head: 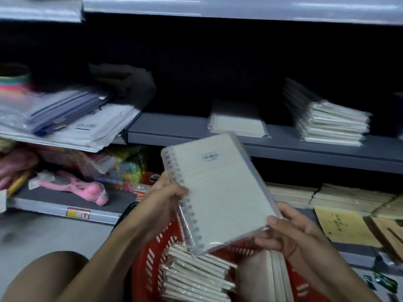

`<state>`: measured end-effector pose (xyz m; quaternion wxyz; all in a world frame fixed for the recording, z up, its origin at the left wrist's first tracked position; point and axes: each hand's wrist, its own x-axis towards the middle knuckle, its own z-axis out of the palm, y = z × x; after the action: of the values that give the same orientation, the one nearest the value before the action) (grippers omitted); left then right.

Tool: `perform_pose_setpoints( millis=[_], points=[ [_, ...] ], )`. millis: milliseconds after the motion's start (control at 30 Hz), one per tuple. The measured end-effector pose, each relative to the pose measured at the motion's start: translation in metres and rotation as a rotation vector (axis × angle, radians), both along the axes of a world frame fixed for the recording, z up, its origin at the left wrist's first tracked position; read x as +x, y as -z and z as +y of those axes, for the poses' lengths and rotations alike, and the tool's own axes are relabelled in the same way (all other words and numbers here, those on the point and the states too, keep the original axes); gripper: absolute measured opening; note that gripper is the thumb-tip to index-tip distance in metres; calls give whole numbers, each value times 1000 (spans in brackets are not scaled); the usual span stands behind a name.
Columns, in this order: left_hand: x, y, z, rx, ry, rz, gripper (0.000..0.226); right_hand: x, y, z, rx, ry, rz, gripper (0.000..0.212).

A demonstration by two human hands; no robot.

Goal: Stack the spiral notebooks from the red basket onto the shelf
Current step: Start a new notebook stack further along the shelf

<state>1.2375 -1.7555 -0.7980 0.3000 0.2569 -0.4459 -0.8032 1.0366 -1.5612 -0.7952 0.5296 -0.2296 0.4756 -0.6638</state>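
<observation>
My left hand point(169, 192) grips the spiral edge of a small batch of wrapped notebooks point(220, 201) at frame centre: white covers, clear coil, a small label too blurred to read. My right hand point(287, 232) pinches the lower right corner, thumb on top. Below, the red basket point(150, 264) holds more, partly hidden by my arms. On the shelf point(174, 129), upper right, lie a single notebook point(237, 123) and a stack point(329, 120), smeared by motion.

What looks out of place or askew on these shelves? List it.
The pile of zip pouches and papers on the left shelf sags past its front edge, tilted. A pink toy lies loose on the shelf below. The notebook stack on the grey shelf sits fairly neat.
</observation>
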Motion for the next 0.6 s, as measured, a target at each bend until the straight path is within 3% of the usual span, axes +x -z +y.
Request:
perform_pose_setpoints(
  millis=[267, 467, 600],
  points=[
    [-25, -24, -17, -15, 27, 143, 55, -12, -12, -37, -152, 172, -34, 38],
    [-53, -29, -32, -151, 125, 176, 72, -34, -21, -83, -237, 274, -43, 36],
    [-69, -22, -45, -151, -74, 83, 66, -49, -15, -112, -189, 295, -19, 34]
  ],
)
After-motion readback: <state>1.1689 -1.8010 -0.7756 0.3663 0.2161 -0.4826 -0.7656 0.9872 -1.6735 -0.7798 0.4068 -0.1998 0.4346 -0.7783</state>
